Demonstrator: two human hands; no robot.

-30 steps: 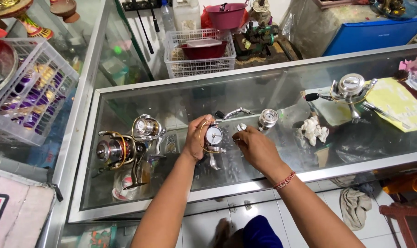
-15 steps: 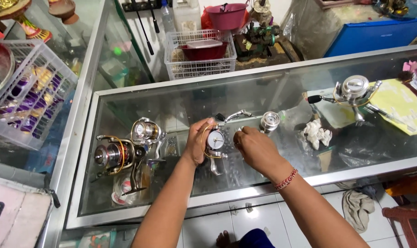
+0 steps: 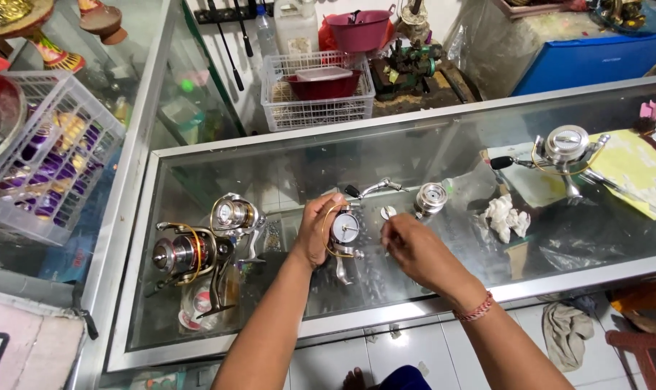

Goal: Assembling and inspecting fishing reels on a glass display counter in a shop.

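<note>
- Glass-topped bench point(image 3: 285, 162) with a metal frame, filling the middle of the view.
- At 9 o'clock on the glass: two spinning reels point(image 3: 198, 249) side by side, gold-trimmed, touching each other.
- Near centre: small round silver spool point(image 3: 430, 198), with a tiny disc-shaped part point(image 3: 389, 212) just beside it at 9 o'clock.
- At 3 o'clock from centre: crumpled white cloth point(image 3: 503, 216).
- At 2 o'clock: silver reel point(image 3: 563, 150) beside a yellow paper sheet point(image 3: 635, 170).
</note>
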